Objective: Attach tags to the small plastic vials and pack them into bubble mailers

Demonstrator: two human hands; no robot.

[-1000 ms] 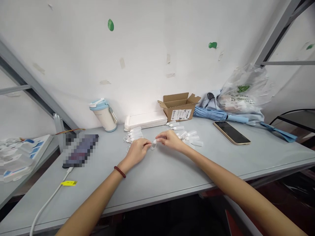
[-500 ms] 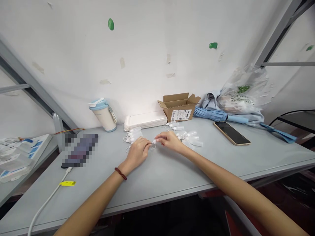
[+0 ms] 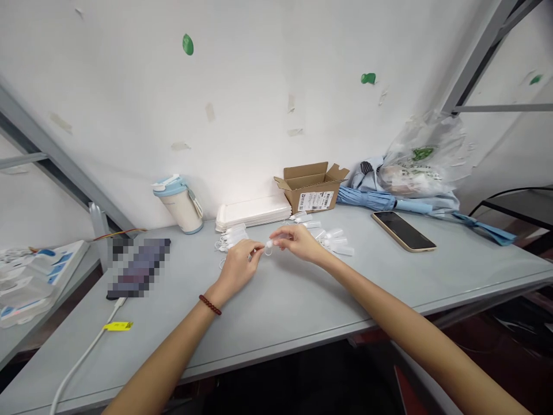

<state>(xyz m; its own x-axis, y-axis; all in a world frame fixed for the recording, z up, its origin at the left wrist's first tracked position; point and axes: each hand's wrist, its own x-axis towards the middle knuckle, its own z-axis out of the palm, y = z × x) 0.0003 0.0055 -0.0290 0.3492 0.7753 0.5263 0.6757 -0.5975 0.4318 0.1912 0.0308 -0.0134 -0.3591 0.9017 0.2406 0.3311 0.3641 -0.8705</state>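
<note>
Above the grey desk (image 3: 302, 300), my two hands meet at a small clear plastic bottle with a white cap and a thin white loop (image 3: 269, 245). My right hand (image 3: 296, 242) pinches it from the right, its fingers covering most of the body. My left hand (image 3: 239, 262), a dark red bead bracelet on its wrist, is closed at the fingertips on the cap-and-loop end; the exact grip is too small to see. Similar bottles lie in a row (image 3: 233, 233) behind my left hand, and others are scattered (image 3: 337, 239) beyond my right hand.
Against the wall stand a cream cup with a blue lid (image 3: 181, 207), a stack of flat white pieces (image 3: 254, 211) and an open cardboard box (image 3: 315, 199). To the right are a phone (image 3: 404, 231), a folded blue umbrella (image 3: 367, 197) and a plastic bag (image 3: 425, 158). A cable (image 3: 82, 357) runs at left.
The view has shifted slightly. My hands stay together at the small bottle, and my right hand's fingers have moved a little along it.
</note>
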